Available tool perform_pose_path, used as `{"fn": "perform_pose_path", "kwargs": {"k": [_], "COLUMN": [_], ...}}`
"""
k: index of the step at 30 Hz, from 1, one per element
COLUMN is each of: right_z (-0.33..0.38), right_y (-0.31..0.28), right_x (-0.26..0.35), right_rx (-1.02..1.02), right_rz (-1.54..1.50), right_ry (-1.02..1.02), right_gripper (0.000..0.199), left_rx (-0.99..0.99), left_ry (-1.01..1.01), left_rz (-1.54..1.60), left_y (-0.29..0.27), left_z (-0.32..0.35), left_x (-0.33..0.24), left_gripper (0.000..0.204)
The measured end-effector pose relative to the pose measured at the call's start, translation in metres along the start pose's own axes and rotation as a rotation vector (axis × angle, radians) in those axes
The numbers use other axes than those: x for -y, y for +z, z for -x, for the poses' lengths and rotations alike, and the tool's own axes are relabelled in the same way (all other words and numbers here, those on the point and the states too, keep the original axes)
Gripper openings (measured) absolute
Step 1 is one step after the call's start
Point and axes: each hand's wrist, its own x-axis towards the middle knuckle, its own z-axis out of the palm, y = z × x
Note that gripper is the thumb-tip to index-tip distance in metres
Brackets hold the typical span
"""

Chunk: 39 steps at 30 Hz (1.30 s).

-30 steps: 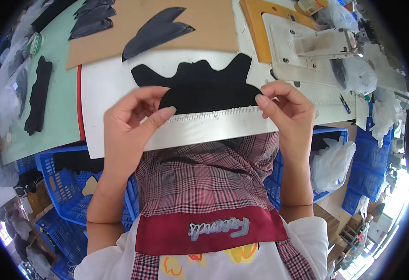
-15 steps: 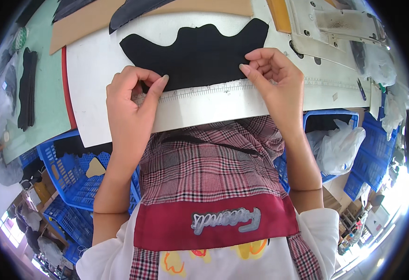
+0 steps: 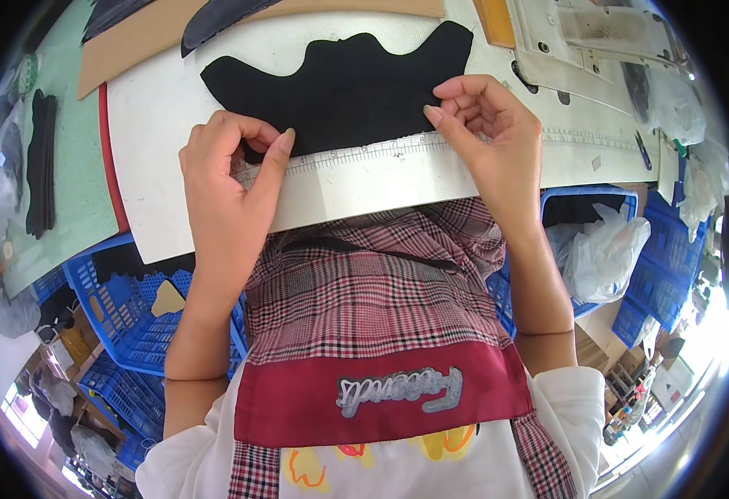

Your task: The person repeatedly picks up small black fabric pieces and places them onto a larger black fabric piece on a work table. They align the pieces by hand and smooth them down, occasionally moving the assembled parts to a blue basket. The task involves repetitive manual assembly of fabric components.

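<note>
A black cut fabric piece [image 3: 343, 96] with a wavy far edge lies flat on the white table, its straight near edge along a printed ruler scale [image 3: 360, 154]. At its near left corner my left hand [image 3: 231, 162] is closed, the thumb on the fabric's edge and the fingers curled beside it. My right hand [image 3: 493, 125] pinches the near right corner between thumb and forefinger, the other fingers curled in. The fingertips partly hide both corners.
Brown board [image 3: 131, 50] and dark pieces lie at the far left. A machine's metal bed [image 3: 597, 50] stands far right. Black strips [image 3: 41, 162] rest on the green table [image 3: 77, 183]. Blue baskets [image 3: 123, 303] flank my lap; one holds a white plastic bag [image 3: 605, 258]. A pen [image 3: 643, 150] lies at right.
The whole view has shifted slightly. Both hands stay at the fabric's near corners, and the piece keeps nearly the same place along the ruler scale.
</note>
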Motion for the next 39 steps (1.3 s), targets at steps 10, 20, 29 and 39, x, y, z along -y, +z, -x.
{"fn": "perform_pose_path", "kwargs": {"k": [10,20,29,39], "right_z": [0.001,0.004,0.003,0.034], "right_y": [-0.001,0.001,0.003,0.014], "right_x": [0.001,0.001,0.007,0.012], "right_rx": [0.025,0.017,0.018,0.161], "right_rz": [-0.013,0.057,0.268,0.637], "right_ry": [-0.006,-0.058,-0.199,-0.615], "right_gripper": [0.016,0.015,0.012,0.065], "left_rx": [0.001,-0.012,0.235,0.296], "left_ry": [-0.044,-0.091,0.393,0.353], "left_rz": [-0.004,-0.001,0.018,-0.415], "left_y": [0.000,0.003,0.062,0.013], "left_z": [-0.002,0.001,0.006,0.025], "left_x": [-0.005,-0.005,-0.052,-0.012], "left_gripper": [0.013,0.016,0.082,0.102]}}
